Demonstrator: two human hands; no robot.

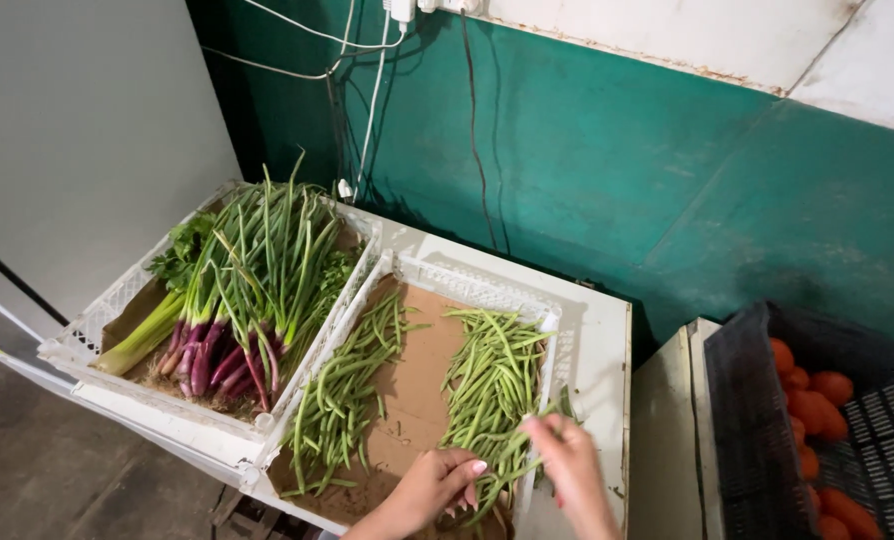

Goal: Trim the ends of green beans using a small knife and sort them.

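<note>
A white slatted plastic crate lined with brown cardboard (pixel 422 345) sits on a white table top (pixel 602 340), and slim green beans lie in it in two rows: a left row of green beans (pixel 342 395) and a right row of green beans (pixel 492 385), with bare cardboard between them, so the two lots stay apart and each pod lies roughly lengthwise along the crate. The left hand (pixel 437 485) rests palm down at the near end of the right row, its fingers curled loosely over a few pods and touching them, as if steadying or gathering that end of the pile. The right hand (pixel 567 455) hovers over the crate's right wall with its fingertips pinched on a few green pods, lifted just above the heap; motion blur hides exactly how many it holds. Just beside this crate, to the left, a second white plastic crate (pixel 102 320) holds a bundle of spring onions with purple bases and long green tops (pixel 242 310), laid bases toward the near edge, with leafy greens behind. To the right, well apart, a dark plastic crate (pixel 742 400) holds round orange-red fruits (pixel 817 405). Behind stands a green painted wall (pixel 617 170) with hanging cables.
</note>
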